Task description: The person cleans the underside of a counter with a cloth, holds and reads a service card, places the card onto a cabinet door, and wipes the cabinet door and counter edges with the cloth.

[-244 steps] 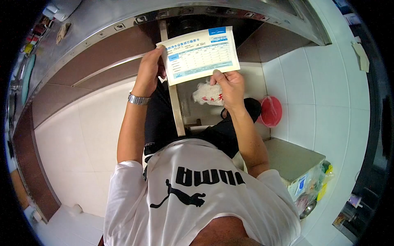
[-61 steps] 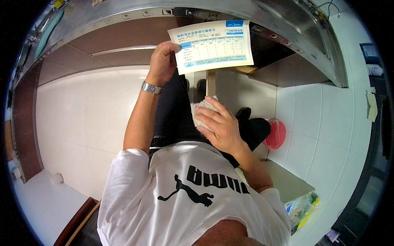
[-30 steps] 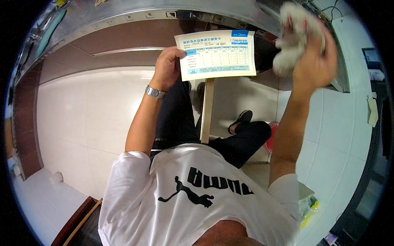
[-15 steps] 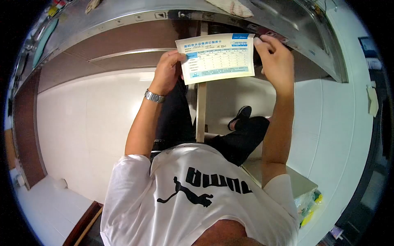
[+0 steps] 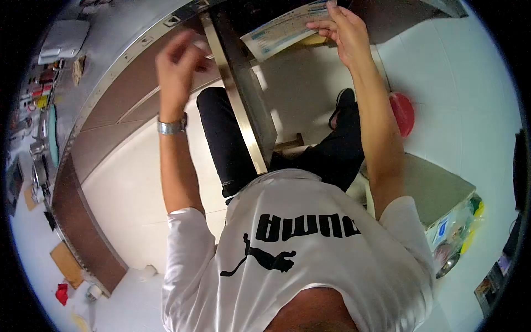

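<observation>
1. While my right hand pinches the card by its right end, thumb and fingers closed narrow on that edge, the rest of it reaches out leftward.
2. The card is a thin, flat, pale cream sheet, oblong, with bluish printed bands and small lines too blurred for me to read; it slants, its left end lower in view, in front of the dark cabinet opening.
3. My left hand is free and well apart from the card, fingers loosely curled, with a fair gap to the thumb as far as the blur lets me tell.
4. On that wrist sits a watch with a silvery metal band.
5. Between my hands stands a door panel, dark-faced, its long straight edge strip a dull gold.
6. Below are my black trousers in matt cloth and my smooth white shirt with its black lettering and leaping cat.
7. Farther out, brushed steel forms the counter, above glossy brown cabinet fronts.
8. To my right, a round red tub sits near the glazed white tiles, and a boxy grey-green chest is beside crinkled clear plastic bags.
</observation>
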Demonstrator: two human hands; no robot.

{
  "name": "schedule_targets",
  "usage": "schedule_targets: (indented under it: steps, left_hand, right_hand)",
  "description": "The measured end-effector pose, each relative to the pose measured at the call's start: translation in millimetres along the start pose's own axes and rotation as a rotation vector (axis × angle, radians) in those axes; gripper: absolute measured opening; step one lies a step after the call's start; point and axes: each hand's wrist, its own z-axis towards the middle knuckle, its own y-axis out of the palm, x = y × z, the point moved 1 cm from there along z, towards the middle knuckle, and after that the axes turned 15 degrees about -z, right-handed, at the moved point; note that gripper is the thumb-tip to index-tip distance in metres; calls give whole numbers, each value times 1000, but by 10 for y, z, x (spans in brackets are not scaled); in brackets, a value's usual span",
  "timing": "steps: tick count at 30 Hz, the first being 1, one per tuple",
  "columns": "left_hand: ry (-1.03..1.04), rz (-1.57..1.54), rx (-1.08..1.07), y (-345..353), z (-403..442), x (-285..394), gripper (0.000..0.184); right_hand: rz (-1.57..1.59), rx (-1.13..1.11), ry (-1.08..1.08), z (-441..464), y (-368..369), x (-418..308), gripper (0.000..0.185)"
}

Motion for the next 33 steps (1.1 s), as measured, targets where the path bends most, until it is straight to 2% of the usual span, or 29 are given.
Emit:
schedule_targets:
  steps: [1, 3, 5, 7, 8, 9, 11, 12, 13, 15, 16, 19, 21, 25, 27, 28, 29, 31, 33]
  left_hand:
    - [60, 63, 71, -65, 146, 12, 45]
    - [172, 201, 110, -180, 473, 92, 46]
    - [387, 413, 185, -338, 859, 101, 34]
    - [484, 404, 277, -290, 1124, 194, 22]
    - [596, 631, 218, -445, 1379, 196, 21]
    - [587, 641, 203, -482, 1518, 130, 21]
    - [566, 637, 251, -537, 1722, 24, 35]
    - [435, 807, 238, -579, 1811, 19, 36]
    - [429, 814, 231, -594, 1858, -65, 36]
    - [461, 855, 349, -585, 1879, -205, 38]
    - [521, 1036, 349, -593, 1889, -166, 43]
    - [481, 1194, 358, -498, 1852, -179, 46]
    - [472, 1236, 363, -407, 1813, -153, 46]
    - [445, 1280, 340, -420, 1817, -135, 43]
    - [499, 1244, 343, -439, 1809, -156, 41]
    - [532, 1231, 347, -423, 1800, -152, 41]
    - [566, 1217, 350, -415, 1798, -150, 41]
    - [544, 1245, 354, -516, 1854, -156, 41]
    - [517, 1271, 354, -548, 1859, -178, 42]
  right_hand:
    - [-12, 25, 109, 31, -53, 70, 32]
    - [9, 76, 85, 98, -27, 189, 33]
    - [-73, 92, 141, 177, 13, 279, 32]
    - [-60, 72, 127, 306, 34, 459, 31]
    - [3, 20, 116, 358, 62, 505, 31]
    - [66, -34, 106, 393, 103, 534, 31]
    - [45, -31, 141, 455, 193, 588, 30]
    - [89, -100, 134, 512, 243, 692, 30]
    - [134, -168, 128, 560, 281, 789, 30]
    - [95, -228, 141, 638, 300, 927, 31]
    - [36, -257, 177, 667, 315, 978, 31]
    - [14, -286, 235, 709, 395, 1081, 34]
    - [72, -418, 224, 746, 406, 1073, 35]
    - [-59, -402, 303, 949, 592, 1133, 38]
    - [-355, -360, 189, 1151, 720, 1382, 40]
    - [-352, -364, 192, 1126, 887, 1462, 40]
    - [-421, -69, 171, 1089, 1066, 1531, 39]
    - [-485, 227, 152, 1003, 1034, 1376, 38]
    - [169, -470, 414, 985, 788, 1166, 35]
